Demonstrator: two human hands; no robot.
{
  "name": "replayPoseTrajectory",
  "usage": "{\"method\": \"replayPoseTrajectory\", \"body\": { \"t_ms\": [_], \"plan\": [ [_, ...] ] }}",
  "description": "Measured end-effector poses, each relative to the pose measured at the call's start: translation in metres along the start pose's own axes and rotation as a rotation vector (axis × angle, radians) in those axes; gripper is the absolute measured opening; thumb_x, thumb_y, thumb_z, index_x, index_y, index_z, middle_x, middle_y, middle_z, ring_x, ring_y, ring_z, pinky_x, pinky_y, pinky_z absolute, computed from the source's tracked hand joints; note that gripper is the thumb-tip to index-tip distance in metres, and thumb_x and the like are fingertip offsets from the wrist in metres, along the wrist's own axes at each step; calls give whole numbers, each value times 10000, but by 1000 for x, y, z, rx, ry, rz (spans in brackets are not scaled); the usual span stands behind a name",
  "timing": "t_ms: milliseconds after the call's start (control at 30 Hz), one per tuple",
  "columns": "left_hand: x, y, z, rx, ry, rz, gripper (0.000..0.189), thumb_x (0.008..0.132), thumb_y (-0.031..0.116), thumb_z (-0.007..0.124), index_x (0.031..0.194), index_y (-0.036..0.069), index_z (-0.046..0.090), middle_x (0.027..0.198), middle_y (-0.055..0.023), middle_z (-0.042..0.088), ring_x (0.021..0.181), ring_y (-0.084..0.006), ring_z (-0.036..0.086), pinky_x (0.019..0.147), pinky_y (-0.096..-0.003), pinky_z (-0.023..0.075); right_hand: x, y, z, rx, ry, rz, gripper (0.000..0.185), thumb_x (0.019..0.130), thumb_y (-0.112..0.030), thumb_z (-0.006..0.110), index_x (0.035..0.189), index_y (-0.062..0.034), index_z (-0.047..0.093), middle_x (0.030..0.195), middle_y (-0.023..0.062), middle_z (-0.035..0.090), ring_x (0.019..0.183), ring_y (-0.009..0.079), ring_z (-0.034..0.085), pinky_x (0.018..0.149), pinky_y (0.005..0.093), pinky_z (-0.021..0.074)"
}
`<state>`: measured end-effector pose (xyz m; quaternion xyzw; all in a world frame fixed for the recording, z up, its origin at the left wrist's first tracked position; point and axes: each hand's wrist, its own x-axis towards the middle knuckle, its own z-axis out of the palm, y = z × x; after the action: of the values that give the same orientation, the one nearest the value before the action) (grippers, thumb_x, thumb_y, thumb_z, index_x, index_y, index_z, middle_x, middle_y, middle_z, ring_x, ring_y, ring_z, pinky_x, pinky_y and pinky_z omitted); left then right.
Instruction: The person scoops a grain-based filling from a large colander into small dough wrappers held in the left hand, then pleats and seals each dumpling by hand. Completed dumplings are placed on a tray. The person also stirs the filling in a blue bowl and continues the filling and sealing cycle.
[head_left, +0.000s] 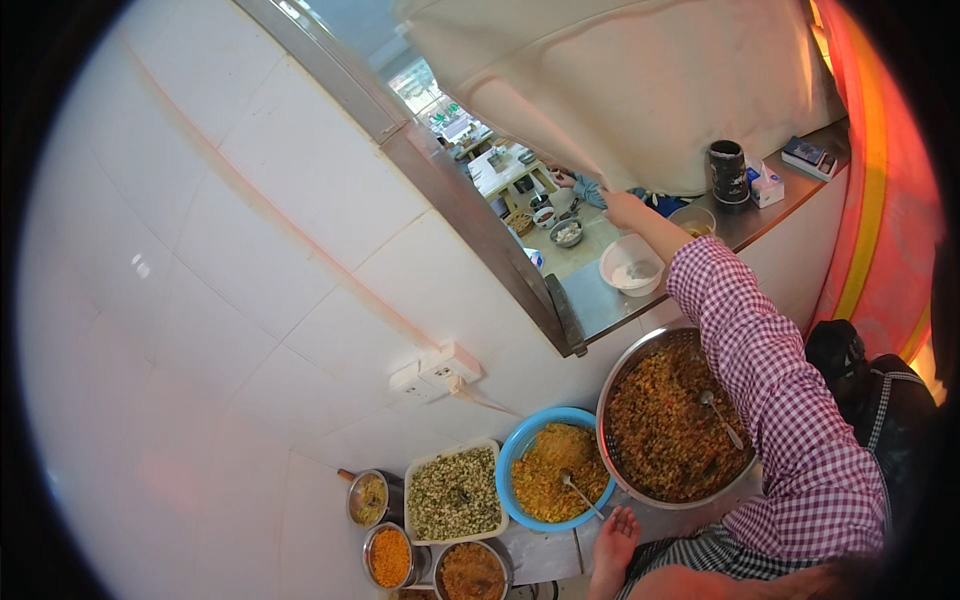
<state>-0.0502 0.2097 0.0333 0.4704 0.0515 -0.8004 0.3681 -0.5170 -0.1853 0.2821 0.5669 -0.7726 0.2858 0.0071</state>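
Observation:
My right hand (624, 208) pinches the lower edge of a beige cloth curtain (637, 90) hanging across a wall opening. The arm, in a red-and-white checked sleeve, stretches over the counter. My left hand (616, 536) holds nothing, its palm turned up and fingers loosely apart. It is close to the spoon handle (583, 496) over the blue plastic basin (504, 469) of yellowish chopped filling. A large steel perforated basin (609, 472) beside it contains brown-orange chopped filling and a second spoon (721, 420). Below my right forearm, a white plastic bowl (609, 264) contains white powder.
A black canister (727, 172), tissue box (765, 184) and small digital scale (810, 157) stand on the sill. At bottom are a white tray (411, 487) of green-white chopped filling and several steel pots (365, 555). A wall socket (448, 365) has a plugged cord. Another person's sleeve (589, 189) shows through the opening.

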Motion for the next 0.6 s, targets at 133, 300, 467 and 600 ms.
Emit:
{"method": "replayPoseTrajectory", "body": {
  "t_ms": [133,300,467,600],
  "plan": [
    [5,-7,5,-13,28,-28,288,1019,164,449,1262,25,513,1209,-131,554,1055,-267,546,924,-429,478,19,18,-11,279,-184,177,525,837,-46,538,1361,-37,506,1151,228,629,981,302,667,825,422,527],
    [5,-14,9,3,56,0,302,1015,155,443,1281,22,494,1194,-127,554,1033,-269,545,917,-430,477,33,52,-21,560,75,150,472,821,-2,515,1287,-21,587,1206,211,611,1133,297,593,940,383,462],
    [9,-25,22,47,92,-2,327,1020,171,431,1305,23,487,1180,-123,572,1036,-265,557,916,-429,482,57,110,-41,457,325,-233,422,809,-1,494,1206,-12,636,1053,189,662,994,318,622,840,393,487],
    [18,-33,31,75,86,3,317,1018,190,426,1266,26,538,1105,-98,626,1013,-247,593,887,-418,502,63,134,-91,419,273,-185,365,848,-20,489,1170,-8,662,990,132,694,952,274,637,828,370,502]
  ]
}}
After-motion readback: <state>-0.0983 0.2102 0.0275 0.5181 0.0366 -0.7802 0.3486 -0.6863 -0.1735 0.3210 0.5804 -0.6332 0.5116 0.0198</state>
